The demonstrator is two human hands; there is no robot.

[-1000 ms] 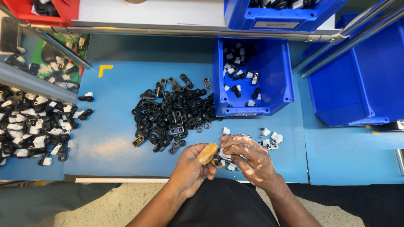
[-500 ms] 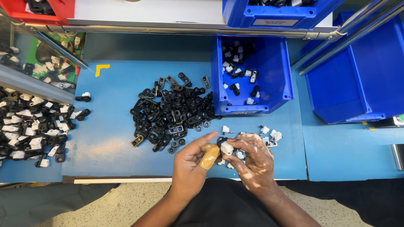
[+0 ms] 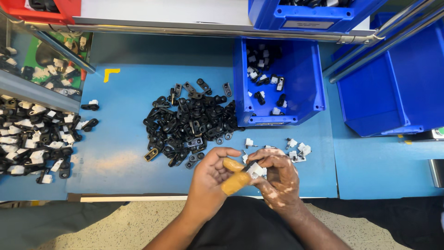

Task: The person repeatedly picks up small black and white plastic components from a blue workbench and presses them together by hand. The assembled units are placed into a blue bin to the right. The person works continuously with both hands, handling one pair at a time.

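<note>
White clip [image 3: 255, 170] pinched between both hands [image 3: 245, 173], near blue bin [image 3: 305, 88].

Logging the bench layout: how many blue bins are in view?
3: one bin behind the hands holding a few parts, one at right, one on the shelf above. Others may lie beyond the frame.

I see both hands meeting at the table's near edge: left hand [image 3: 210, 178] with tan finger covers, right hand [image 3: 277, 178] pinching a small white clip [image 3: 254, 170] between fingertips. Black parts pile [image 3: 189, 122] sits just beyond the fingers, blue bin [image 3: 303, 83] further beyond.
</note>
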